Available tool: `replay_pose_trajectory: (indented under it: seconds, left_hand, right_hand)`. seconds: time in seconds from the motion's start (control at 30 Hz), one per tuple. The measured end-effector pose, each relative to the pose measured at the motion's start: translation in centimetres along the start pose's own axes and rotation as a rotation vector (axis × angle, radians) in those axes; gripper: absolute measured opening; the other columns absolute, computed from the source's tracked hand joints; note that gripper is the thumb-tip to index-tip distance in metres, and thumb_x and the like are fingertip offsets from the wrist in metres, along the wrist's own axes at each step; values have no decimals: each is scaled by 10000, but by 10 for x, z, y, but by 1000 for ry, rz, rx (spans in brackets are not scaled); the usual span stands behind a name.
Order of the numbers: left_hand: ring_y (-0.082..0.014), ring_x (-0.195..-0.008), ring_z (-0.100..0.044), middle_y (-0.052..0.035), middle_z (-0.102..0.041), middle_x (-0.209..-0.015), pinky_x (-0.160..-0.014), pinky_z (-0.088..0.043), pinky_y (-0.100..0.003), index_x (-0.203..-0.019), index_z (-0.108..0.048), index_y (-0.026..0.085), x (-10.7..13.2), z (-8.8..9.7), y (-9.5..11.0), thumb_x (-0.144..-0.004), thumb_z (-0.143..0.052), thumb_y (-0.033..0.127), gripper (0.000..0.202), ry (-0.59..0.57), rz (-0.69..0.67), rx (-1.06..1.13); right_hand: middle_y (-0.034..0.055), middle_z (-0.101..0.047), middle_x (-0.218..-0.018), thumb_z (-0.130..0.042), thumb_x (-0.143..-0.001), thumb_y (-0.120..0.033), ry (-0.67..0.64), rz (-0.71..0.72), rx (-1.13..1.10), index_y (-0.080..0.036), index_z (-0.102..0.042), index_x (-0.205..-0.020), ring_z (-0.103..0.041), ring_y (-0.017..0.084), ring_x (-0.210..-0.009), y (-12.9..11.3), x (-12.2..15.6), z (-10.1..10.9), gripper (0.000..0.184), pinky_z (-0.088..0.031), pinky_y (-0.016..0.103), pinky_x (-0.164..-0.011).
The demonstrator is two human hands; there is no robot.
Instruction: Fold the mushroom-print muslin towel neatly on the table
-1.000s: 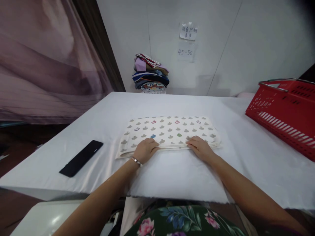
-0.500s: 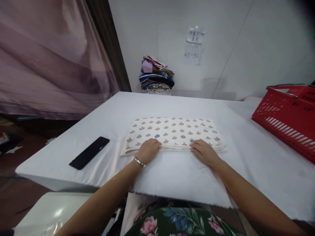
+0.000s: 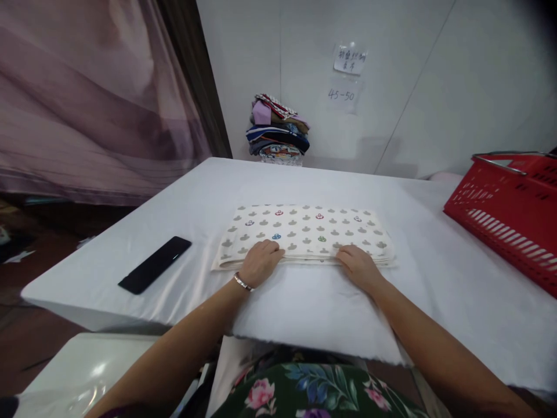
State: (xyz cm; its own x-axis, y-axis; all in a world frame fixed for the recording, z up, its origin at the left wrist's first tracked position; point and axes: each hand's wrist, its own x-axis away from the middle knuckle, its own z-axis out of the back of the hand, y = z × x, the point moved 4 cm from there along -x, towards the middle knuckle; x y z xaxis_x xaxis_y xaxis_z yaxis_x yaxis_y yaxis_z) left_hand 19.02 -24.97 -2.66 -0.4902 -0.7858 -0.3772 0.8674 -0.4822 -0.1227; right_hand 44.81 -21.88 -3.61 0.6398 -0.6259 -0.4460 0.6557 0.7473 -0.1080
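Observation:
A folded cream cloth (image 3: 304, 229) printed with small grey and coloured shapes lies flat in the middle of the white table (image 3: 435, 261). My left hand (image 3: 259, 262), with a bracelet at the wrist, rests on the cloth's near edge left of centre, its fingers curled over the fold. Right of centre on the same edge sits my right hand (image 3: 359, 266), fingers bent down onto the layers. Both hands grip the near edge of the cloth.
A black phone (image 3: 155, 264) lies at the table's left. A red plastic basket (image 3: 509, 203) stands at the right edge. A stack of folded clothes (image 3: 278, 130) sits at the back by the wall. A curtain hangs on the left.
The view has shifted slightly. Both hands stay on the near edge of the folded cloth, and the cloth has not visibly moved.

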Motion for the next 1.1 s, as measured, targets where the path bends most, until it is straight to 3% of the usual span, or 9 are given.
replay_pose_trajectory:
  seconds: [0.1, 0.33, 0.5, 0.73, 0.97, 1.1]
  left_hand:
    - [-173, -762, -507, -44, -594, -807, -658, -375, -314, -909, -604, 205, 1, 0, -1, -858, -406, 134, 216, 16, 6, 5]
    - [-173, -793, -524, -71, -602, -964, -664, -394, -321, -847, -606, 193, 0, -1, 0, -830, -350, 64, 287, 22, -18, 74]
    - [-180, -842, -526, -49, -602, -1047, -704, -400, -330, -894, -611, 215, 1, 2, 3, -838, -370, 93, 277, -39, -59, 93]
    - [-210, -910, -521, -70, -587, -1056, -741, -403, -358, -917, -617, 218, -3, 5, 5, -869, -440, 292, 197, -71, -19, 145]
    - [-221, -954, -523, -58, -593, -1075, -765, -410, -367, -833, -651, 218, -9, -2, 8, -863, -459, 261, 199, -59, -1, 164]
    - [-200, -937, -523, -48, -591, -1064, -773, -415, -360, -796, -654, 219, -11, -6, 6, -880, -428, 285, 250, -28, 68, 281]
  right_hand:
    - [88, -598, -929, -363, -835, -81, -15, 30, 4, -197, -641, -828, -517, 205, -843, -2, 0, 1, 301, -429, 323, -713]
    - [100, -570, -1006, -393, -847, -137, -16, 27, -15, -200, -646, -948, -492, 214, -888, -2, 0, 0, 279, -419, 358, -765]
    - [97, -564, -975, -434, -868, -249, -31, 12, -22, -205, -649, -913, -491, 214, -874, -5, -2, 2, 224, -411, 366, -764]
    - [77, -570, -917, -426, -884, -257, -33, -86, -86, -216, -656, -856, -502, 201, -836, 0, -3, -2, 235, -419, 342, -727]
    - [81, -578, -918, -421, -890, -282, -43, -99, -31, -213, -660, -864, -501, 206, -830, -4, -5, -3, 250, -417, 356, -737]
    - [79, -576, -950, -440, -887, -314, -23, -133, -47, -214, -663, -882, -505, 204, -865, -6, -6, -1, 244, -414, 351, -763]
